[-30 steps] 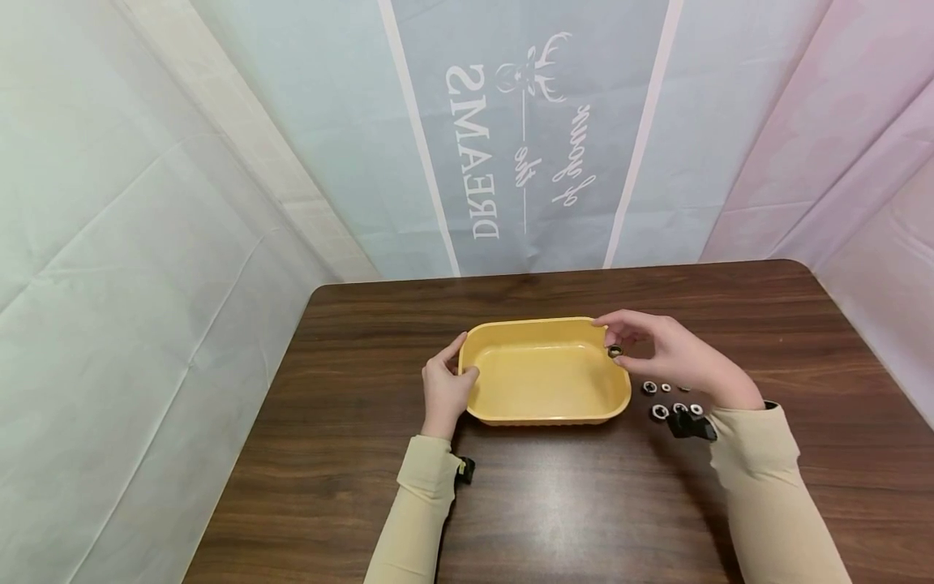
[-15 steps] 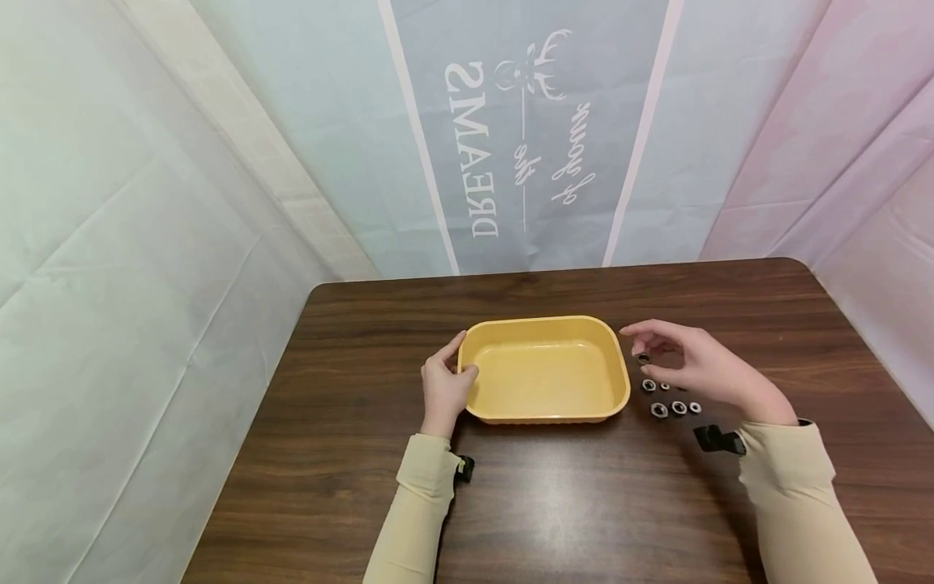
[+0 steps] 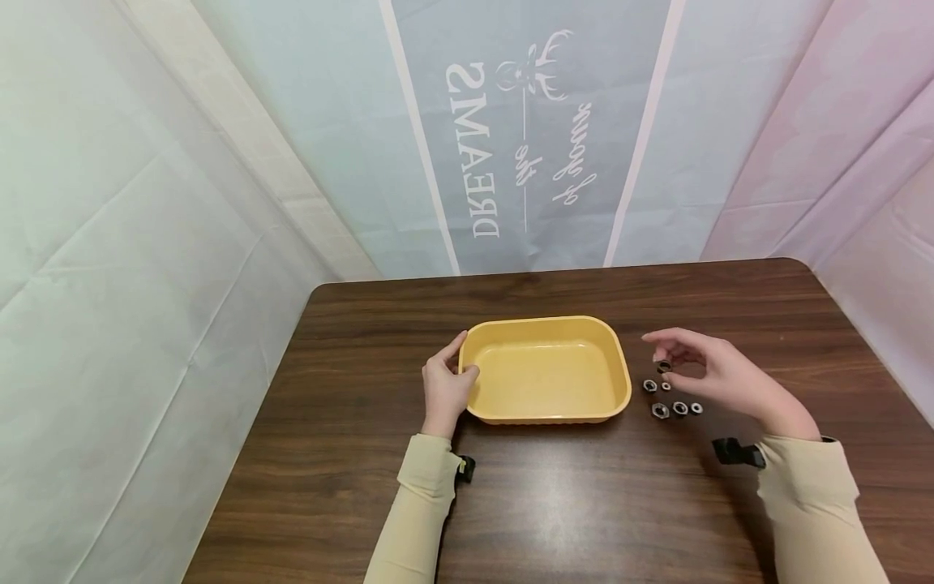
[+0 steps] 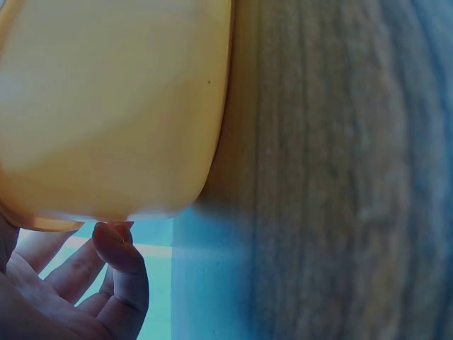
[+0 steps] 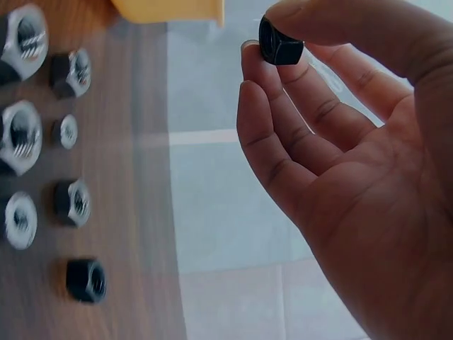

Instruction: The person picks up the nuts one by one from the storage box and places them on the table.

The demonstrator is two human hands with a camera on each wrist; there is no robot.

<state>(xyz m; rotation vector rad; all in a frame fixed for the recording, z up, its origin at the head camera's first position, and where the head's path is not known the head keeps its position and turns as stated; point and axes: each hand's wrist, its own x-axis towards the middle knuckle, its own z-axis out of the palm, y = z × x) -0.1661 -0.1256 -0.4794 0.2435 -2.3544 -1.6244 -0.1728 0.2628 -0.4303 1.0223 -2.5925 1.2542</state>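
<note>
A yellow rectangular tray (image 3: 547,388) stands on the dark wooden table, and its inside holds nothing. At the tray's left end my left hand (image 3: 447,391) grips the rim, thumb inside and fingers outside. In the left wrist view the tray wall (image 4: 120,120) fills the upper left above the fingers. My right hand (image 3: 718,375) is to the right of the tray, pinching a black hex nut (image 5: 280,44) between thumb and fingers. Below that hand several nuts lie in rows on the table, among them a large silver nut (image 5: 21,138) and a black nut (image 5: 86,280).
The wooden table (image 3: 350,454) reaches around the tray on all sides. Behind it hangs a pale fabric backdrop (image 3: 540,162) with printed lettering, and light cloth (image 3: 146,284) covers the left side.
My right hand has moved right and toward me, from over the tray's right rim to above the loose nuts, still pinching the black hex nut. My left hand and the tray stayed in place.
</note>
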